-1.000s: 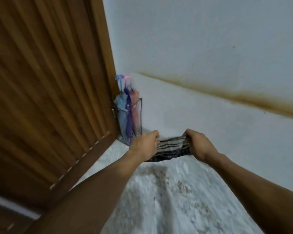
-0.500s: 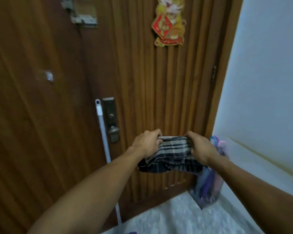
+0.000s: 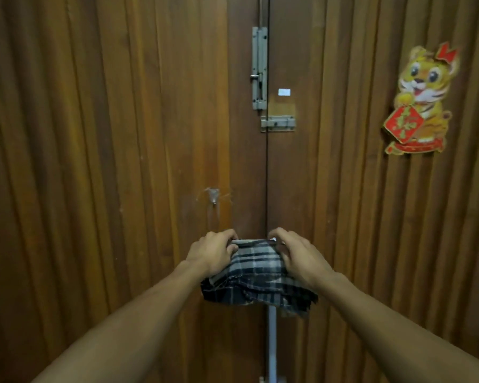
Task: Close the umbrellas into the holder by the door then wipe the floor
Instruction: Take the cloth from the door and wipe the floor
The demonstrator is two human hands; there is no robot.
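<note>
Both arms reach forward from the lower edge of the view toward a wooden double door (image 3: 122,161). The left hand (image 3: 212,252) and the right hand (image 3: 297,257) hold between them a checked cloth (image 3: 256,275) with dark and pale stripes. Each hand has its fingers curled over the upper edge of the cloth and grips it, the left one at the left end and the right one at the right end. The top edge of the cloth runs quite straight between the two hands, and the rest hangs down in loose folds under them, with a frayed lower border. The cloth is in the air in front of the door, near the seam where the two door leaves meet.

Under the cloth a pale pole (image 3: 271,341) stands upright close to the door seam; its top is hidden behind the hanging folds.

On the door, above the hands, there is a tall metal sliding bolt (image 3: 259,67) and below it a smaller horizontal latch (image 3: 277,123). A small clear hook (image 3: 213,196) is stuck on the left leaf, a little above the left hand. On the right leaf, near the upper right corner of the door, hangs a cartoon tiger decoration (image 3: 421,103) that holds a red diamond sign.
</note>
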